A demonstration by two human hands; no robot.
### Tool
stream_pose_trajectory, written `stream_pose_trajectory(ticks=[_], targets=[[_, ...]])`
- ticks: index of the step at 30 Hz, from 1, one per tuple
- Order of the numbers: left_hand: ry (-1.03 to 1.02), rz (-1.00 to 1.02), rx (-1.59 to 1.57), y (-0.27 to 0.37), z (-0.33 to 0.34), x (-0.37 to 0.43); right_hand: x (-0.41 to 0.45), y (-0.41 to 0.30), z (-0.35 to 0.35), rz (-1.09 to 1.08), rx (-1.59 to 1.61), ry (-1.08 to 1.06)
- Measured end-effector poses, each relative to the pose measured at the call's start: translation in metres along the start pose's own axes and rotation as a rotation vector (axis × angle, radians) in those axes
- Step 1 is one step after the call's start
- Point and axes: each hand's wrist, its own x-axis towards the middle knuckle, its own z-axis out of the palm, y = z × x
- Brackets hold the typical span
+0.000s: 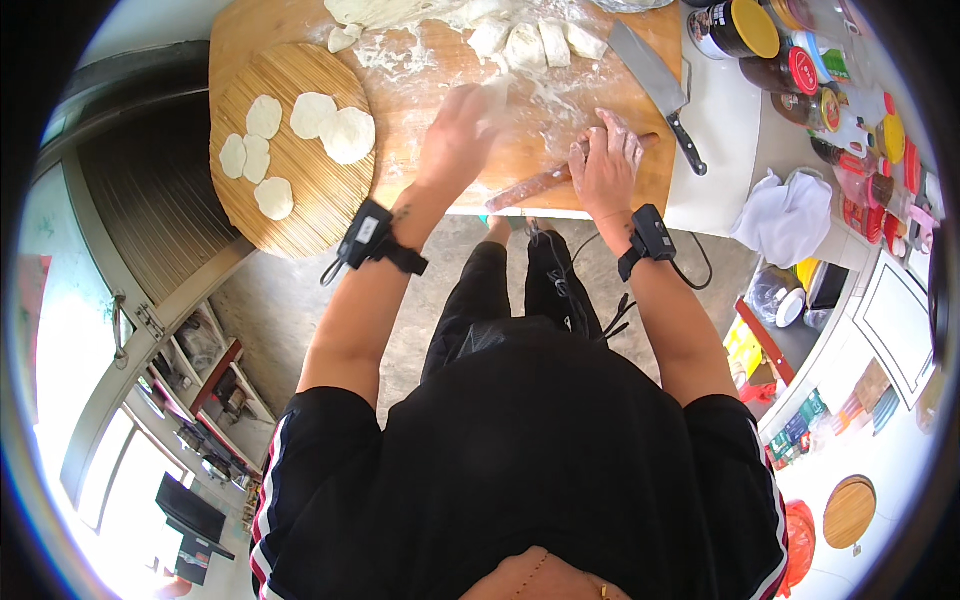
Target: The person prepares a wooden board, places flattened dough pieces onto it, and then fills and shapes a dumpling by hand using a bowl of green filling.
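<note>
My right hand [606,161] rests on a wooden rolling pin [529,187], its fingers over the pin near the right end. The pin lies slanted along the near edge of a floured wooden board [409,161]. In my left hand [459,139], a thin dough round [495,101] hangs from the fingertips, blurred by motion. Left of that hand, several flat dough rounds [347,136] lie on a round slatted mat [315,214], two of them overlapping. Cut dough pieces [525,46] sit in flour beyond my hands.
A cleaver [651,71] lies at the board's right side, its black handle over the white tabletop [712,195]. A larger dough mass [390,11] is at the far edge. Jars [799,71] and a white cloth [787,214] crowd the right. Cables [559,281] hang below the table.
</note>
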Motion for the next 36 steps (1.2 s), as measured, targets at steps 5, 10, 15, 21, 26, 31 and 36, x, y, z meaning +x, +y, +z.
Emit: stream_pose_trajectory(ticks=[5, 10, 15, 21, 26, 31, 36], targets=[[0.026, -0.085, 0.137, -0.021, -0.005, -0.003, 0.0, 0.001, 0.0, -0.012, 0.0, 0.016], [0.003, -0.268, 0.084, 0.0, 0.028, 0.005, -0.001, 0.003, 0.0, -0.023, -0.015, 0.01], [0.157, -0.151, 0.141, 0.007, 0.031, 0.014, -0.003, 0.006, 0.003, 0.0, 0.0, 0.0], [-0.024, -0.144, 0.224, 0.016, 0.042, 0.014, -0.003, 0.003, 0.005, -0.022, 0.013, 0.024], [-0.022, -0.175, 0.1, -0.001, 0.028, 0.01, -0.002, 0.006, 0.002, -0.011, 0.032, 0.023], [0.092, -0.256, 0.337, -0.011, 0.061, 0.025, -0.003, 0.003, 0.001, -0.002, 0.017, -0.011], [-0.157, -0.271, 0.4, 0.012, 0.069, 0.038, -0.003, 0.005, 0.003, 0.012, 0.012, -0.004]])
